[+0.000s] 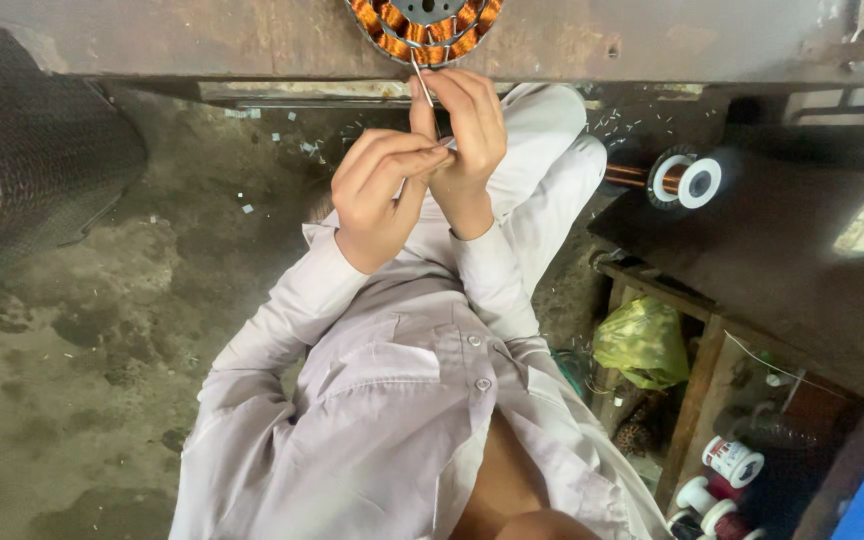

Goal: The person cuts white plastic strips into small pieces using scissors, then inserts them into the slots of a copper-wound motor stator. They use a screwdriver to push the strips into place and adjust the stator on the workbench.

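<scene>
Copper-wound stator — cut off above; both hands' fingers hide the wire.

glossy copper windings, rusty metal bench

You're in a motor-rewinding workshop: a copper-wound stator on a rusty metal bench, wire spools, stained concrete floor, cluttered wooden shelf

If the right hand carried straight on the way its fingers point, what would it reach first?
Probably the round copper-wound stator on the rusty metal bench edge: the right hand points up at it, pinching a thin wire running there. Depth is unclear.
</scene>
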A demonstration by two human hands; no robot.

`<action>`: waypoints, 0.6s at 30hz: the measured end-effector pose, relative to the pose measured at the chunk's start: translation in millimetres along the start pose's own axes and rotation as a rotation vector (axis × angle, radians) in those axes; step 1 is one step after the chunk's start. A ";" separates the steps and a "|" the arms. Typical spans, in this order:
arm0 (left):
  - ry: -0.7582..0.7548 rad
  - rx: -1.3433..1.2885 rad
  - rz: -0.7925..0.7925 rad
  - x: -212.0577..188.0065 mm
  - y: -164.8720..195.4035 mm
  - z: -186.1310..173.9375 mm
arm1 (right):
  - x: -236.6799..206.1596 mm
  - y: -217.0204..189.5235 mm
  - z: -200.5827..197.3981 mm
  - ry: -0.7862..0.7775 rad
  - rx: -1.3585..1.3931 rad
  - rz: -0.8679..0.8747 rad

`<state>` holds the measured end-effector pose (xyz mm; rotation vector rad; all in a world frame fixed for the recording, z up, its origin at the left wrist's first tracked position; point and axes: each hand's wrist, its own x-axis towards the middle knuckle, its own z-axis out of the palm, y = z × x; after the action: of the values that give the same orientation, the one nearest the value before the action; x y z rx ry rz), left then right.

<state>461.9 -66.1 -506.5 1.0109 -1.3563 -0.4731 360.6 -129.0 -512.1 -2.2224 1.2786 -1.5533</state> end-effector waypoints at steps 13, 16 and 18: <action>0.006 -0.030 -0.016 -0.7 -1.7 -0.4 | 0.8 -2.4 4.4 0.000 -0.023 0.033; -0.001 -0.010 -0.020 1.1 -1.5 -1.0 | 2.3 -2.3 6.7 0.036 -0.032 0.051; 0.003 -0.026 -0.020 2.0 -1.1 -1.8 | 2.8 -3.2 7.7 0.042 -0.057 0.078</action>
<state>464.2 -67.7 -506.1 1.0037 -1.3356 -0.5030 369.0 -131.5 -511.9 -2.1562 1.4205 -1.5618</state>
